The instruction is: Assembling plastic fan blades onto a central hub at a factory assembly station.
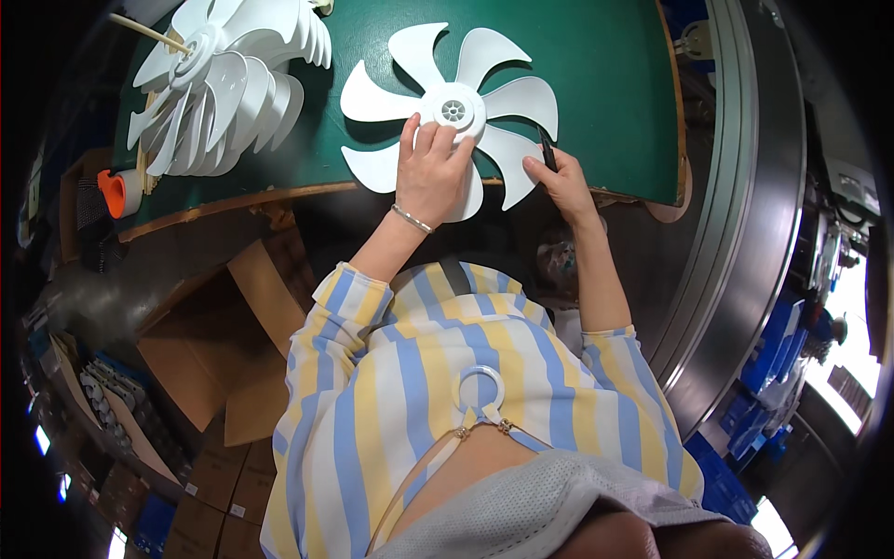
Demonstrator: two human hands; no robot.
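A white plastic fan blade [453, 112] with several curved vanes and a round hub lies on the green tabletop in front of me. My left hand [433, 168] grips it at the near side of the hub, fingers bent over the hub's rim and covering part of the vanes there. At the right edge of the fan blade, my right hand [563, 182] is closed round a slim black knife [548, 154]. Its dark tip points away from me, beside a right-hand vane. The fingers hide most of the knife's handle.
Several more white fan blades [233, 93] are stacked on a wooden rod [149, 33] at the table's left. An orange-and-white roll [119, 193] sits by the left corner. An open cardboard box [214, 340] stands below. A metal rail [736, 205] runs along the right.
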